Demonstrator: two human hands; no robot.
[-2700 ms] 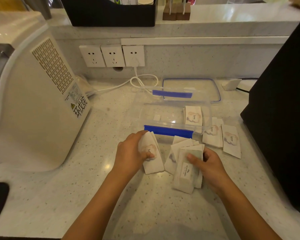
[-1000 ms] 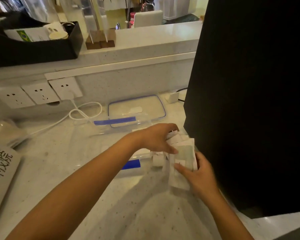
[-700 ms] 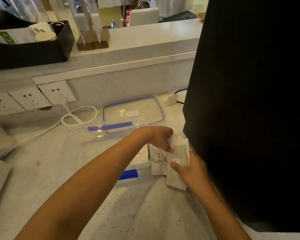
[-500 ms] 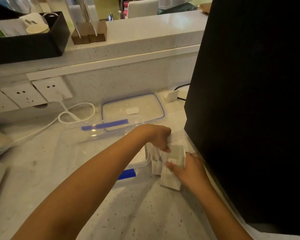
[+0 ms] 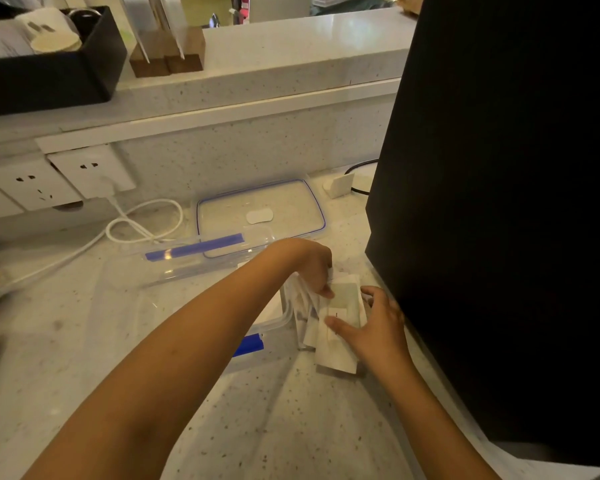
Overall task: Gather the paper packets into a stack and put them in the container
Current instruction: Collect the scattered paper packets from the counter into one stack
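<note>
A bunch of white paper packets (image 5: pixel 338 327) lies on the counter just right of the clear plastic container (image 5: pixel 174 271) with blue clips. My left hand (image 5: pixel 314 266) reaches across the container and pinches the top edges of the packets. My right hand (image 5: pixel 374 322) presses on the packets from the right, thumb on the top one. The packets overlap unevenly; the ones under my hands are partly hidden. I cannot tell what is inside the container.
The container's lid (image 5: pixel 260 211) lies behind it by the wall. A large black appliance (image 5: pixel 499 202) stands right next to the packets. A white cable (image 5: pixel 142 225) runs from the wall sockets (image 5: pixel 90 171). A black tray (image 5: pixel 49 71) sits on the raised shelf.
My head view swung right, away from the white machine. Both hands moved the loose packets together into one bunch beside the container's right end, close to the black appliance.
</note>
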